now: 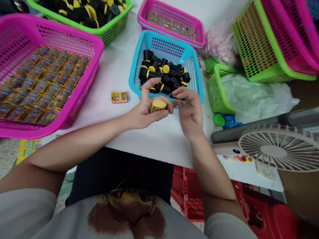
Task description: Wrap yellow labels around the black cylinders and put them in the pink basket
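Observation:
In my left hand is a small cylinder with a yellow cap, gripped between thumb and fingers, its index finger raised. A patterned yellow band shows on its side. My right hand is close beside it, fingers curved and apart, its thumb near the left fingertips; I see nothing in it. Just beyond both hands stands a blue basket of loose black cylinders, several with yellow caps. Left of my left hand, a small yellow printed packet lies on the white table.
At the left, a pink basket holds rows of wrapped pieces. Behind it stands a green basket of black-and-yellow cylinders. A second pink basket is at the back. On the right are a small green basket, stacked baskets and a fan.

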A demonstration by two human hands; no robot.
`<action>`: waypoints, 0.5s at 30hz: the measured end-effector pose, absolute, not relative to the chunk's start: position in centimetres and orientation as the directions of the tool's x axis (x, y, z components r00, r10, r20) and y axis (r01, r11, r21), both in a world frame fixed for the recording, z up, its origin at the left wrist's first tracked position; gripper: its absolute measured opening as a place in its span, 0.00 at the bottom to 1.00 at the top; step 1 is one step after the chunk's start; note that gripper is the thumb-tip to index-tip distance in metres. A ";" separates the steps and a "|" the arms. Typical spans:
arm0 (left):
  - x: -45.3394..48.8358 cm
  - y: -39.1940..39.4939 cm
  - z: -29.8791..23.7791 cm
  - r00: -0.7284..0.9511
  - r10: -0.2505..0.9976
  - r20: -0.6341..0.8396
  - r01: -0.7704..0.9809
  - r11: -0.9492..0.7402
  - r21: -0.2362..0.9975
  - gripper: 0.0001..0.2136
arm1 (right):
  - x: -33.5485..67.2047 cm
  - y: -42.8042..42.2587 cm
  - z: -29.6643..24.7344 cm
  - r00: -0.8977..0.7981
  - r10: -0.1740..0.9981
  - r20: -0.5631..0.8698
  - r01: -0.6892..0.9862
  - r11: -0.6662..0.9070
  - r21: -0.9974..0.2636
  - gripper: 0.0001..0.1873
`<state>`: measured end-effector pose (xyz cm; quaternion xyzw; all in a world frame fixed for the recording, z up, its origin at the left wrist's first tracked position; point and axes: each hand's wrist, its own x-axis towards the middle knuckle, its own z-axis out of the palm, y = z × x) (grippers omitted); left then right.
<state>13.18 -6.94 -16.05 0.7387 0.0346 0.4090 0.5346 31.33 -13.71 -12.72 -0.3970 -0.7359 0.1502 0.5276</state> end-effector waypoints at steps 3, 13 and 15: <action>12.8 -6.9 -16.1 0.721 0.507 0.472 -0.380 -0.281 0.881 0.44 | 31.0 -14.4 -11.7 -0.294 0.665 0.687 0.601 0.687 -0.408 0.26; 12.4 -7.5 -15.1 0.830 0.383 0.405 -0.402 -0.093 0.911 0.48 | 28.9 -15.4 -11.9 -0.220 0.595 0.773 0.582 0.716 -0.386 0.29; 12.5 -7.6 -14.7 0.849 0.362 0.385 -0.397 -0.044 0.917 0.51 | 28.9 -15.5 -11.8 -0.202 0.635 0.746 0.588 0.687 -0.426 0.28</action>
